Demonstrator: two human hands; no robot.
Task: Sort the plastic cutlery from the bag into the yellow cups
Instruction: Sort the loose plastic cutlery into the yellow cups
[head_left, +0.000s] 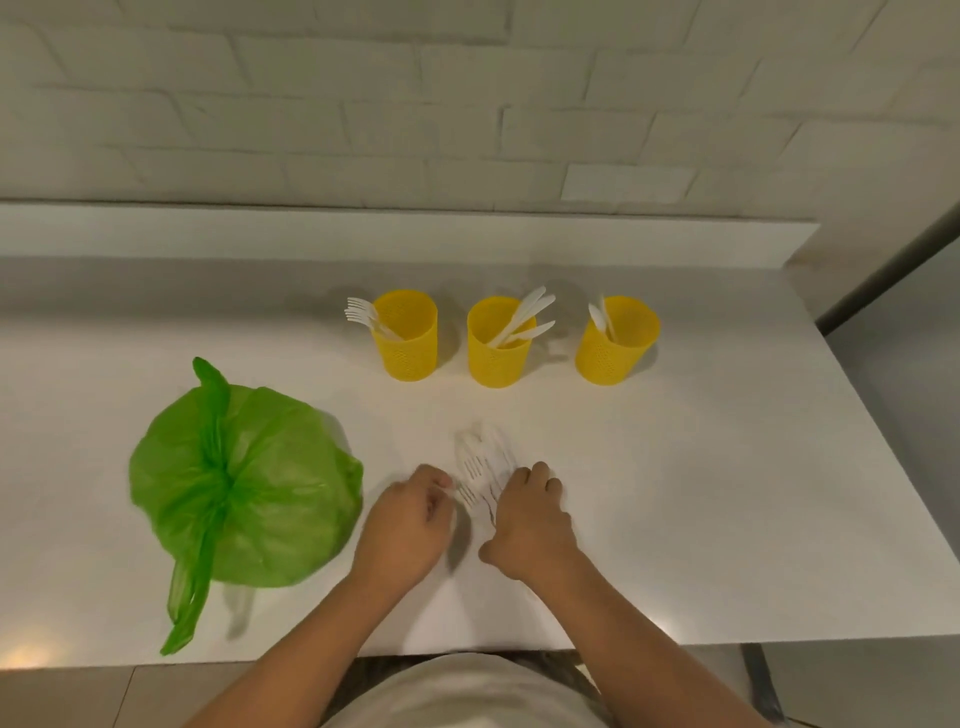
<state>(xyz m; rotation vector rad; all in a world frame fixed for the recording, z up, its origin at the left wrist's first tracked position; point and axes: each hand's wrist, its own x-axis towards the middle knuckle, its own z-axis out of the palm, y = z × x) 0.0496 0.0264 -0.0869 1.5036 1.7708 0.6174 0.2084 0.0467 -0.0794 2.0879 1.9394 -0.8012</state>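
Three yellow cups stand in a row on the white table (675, 519). The left cup (405, 335) holds forks, the middle cup (498, 343) knives, and the right cup (615, 340) a few white pieces that look like spoons. A small pile of white plastic cutlery (480, 460) lies blurred on the table in front of the cups. My left hand (410, 525) pinches a fork at the pile's left edge. My right hand (530, 525) lies on the pile's right side with its fingers curled over the pieces. A crumpled green plastic bag (239, 483) lies to the left.
A white brick wall with a low ledge (363, 234) runs behind the table. The table's right edge (883, 441) slants toward me, with grey floor beyond it. Its front edge is close to my body.
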